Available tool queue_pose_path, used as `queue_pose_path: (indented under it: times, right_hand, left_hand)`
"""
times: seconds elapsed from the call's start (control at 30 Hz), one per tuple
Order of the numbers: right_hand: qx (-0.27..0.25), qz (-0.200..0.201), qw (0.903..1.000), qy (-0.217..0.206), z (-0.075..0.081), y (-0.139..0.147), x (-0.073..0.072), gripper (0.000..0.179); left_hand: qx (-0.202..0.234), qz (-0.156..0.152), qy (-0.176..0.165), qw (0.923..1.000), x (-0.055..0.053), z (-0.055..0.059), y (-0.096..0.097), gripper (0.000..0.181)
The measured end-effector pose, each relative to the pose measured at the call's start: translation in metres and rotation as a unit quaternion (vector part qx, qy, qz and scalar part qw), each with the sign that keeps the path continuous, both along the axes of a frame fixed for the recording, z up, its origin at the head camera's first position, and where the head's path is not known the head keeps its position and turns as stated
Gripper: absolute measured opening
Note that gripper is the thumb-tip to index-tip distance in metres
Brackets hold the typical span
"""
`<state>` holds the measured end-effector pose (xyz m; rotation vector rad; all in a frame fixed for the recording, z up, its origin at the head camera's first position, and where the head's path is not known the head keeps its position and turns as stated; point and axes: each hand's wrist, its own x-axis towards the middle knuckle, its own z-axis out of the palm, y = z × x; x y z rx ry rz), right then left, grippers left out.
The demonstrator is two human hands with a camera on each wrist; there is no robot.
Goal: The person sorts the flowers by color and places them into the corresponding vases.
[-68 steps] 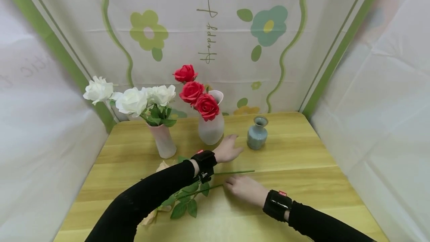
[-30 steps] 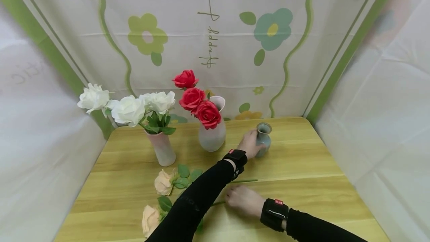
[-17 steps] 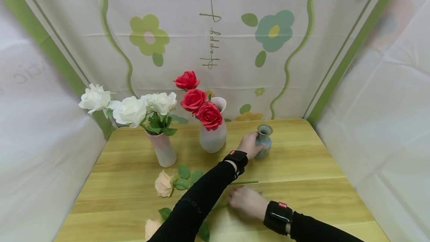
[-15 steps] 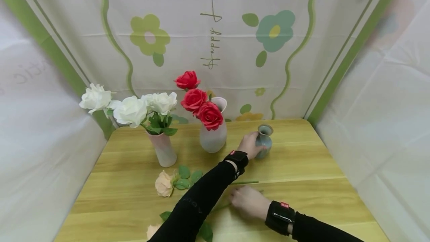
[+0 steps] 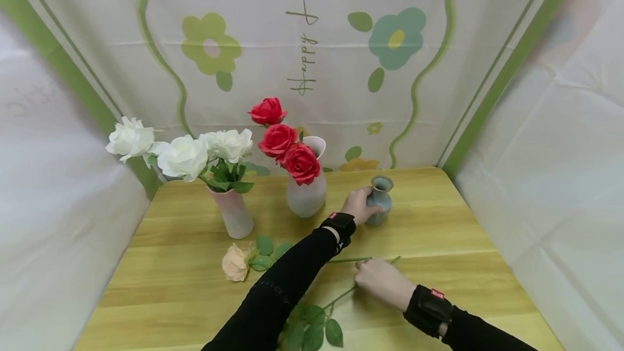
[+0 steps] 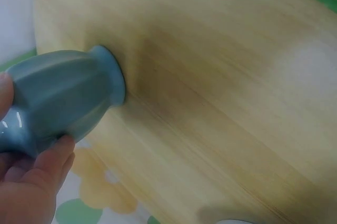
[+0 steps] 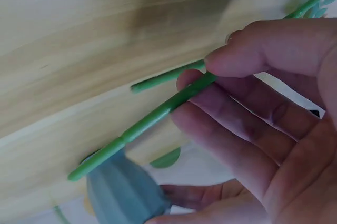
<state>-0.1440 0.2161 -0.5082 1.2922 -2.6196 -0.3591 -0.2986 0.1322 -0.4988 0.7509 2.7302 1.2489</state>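
Observation:
My left hand [image 5: 358,206] grips the small blue-grey vase [image 5: 382,202], thumb and fingers around its body. In the left wrist view the foot of this ribbed vase [image 6: 68,84] is right at the wooden table. My right hand [image 5: 385,281] pinches a green rose stem [image 7: 150,122] between thumb and fingers; the cut end points towards the vase. Its leaves [image 5: 313,318] show beyond my left sleeve, which hides its bloom. Another peach rose [image 5: 235,262] lies on the table, its stem end [image 5: 352,259] close to my right hand.
A pink-and-white vase [image 5: 235,215] with several white roses [image 5: 182,157] stands at the back left. Beside it is a white vase [image 5: 307,196] holding red roses [image 5: 300,163]. A printed white cloth [image 5: 331,75] closes off the table's back and sides.
My left hand has reached right and taken hold of the blue-grey vase. My right hand has drawn the pinched stem rightward and off its place; that rose's bloom has passed behind my left arm.

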Motion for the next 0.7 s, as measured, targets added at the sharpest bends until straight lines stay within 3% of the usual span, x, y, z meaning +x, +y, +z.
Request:
queue_pose_path:
  times: [0.2, 0.37, 0.53, 0.7]
  right_hand:
    - [-0.04, 0.005, 0.9992, -0.008, 0.01, 0.014, -0.002, 0.029]
    - [-0.096, -0.011, 0.9923, -0.077, 0.029, 0.028, -0.005, 0.025]
    - [-0.183, 0.011, 0.9704, -0.157, 0.046, 0.047, -0.01, 0.031]
    - [-0.271, 0.039, 0.9433, -0.188, 0.056, 0.064, -0.014, 0.035]
  left_hand:
    - [-0.008, 0.006, 0.003, 1.0, -0.001, 0.001, -0.001, 0.048]
    - [-0.012, 0.011, -0.01, 0.9998, 0.0, 0.003, 0.001, 0.047]
    - [-0.014, 0.01, -0.011, 0.9998, 0.001, 0.003, 0.0, 0.046]
    - [-0.007, 0.009, -0.006, 0.9999, 0.0, 0.001, -0.001, 0.047]
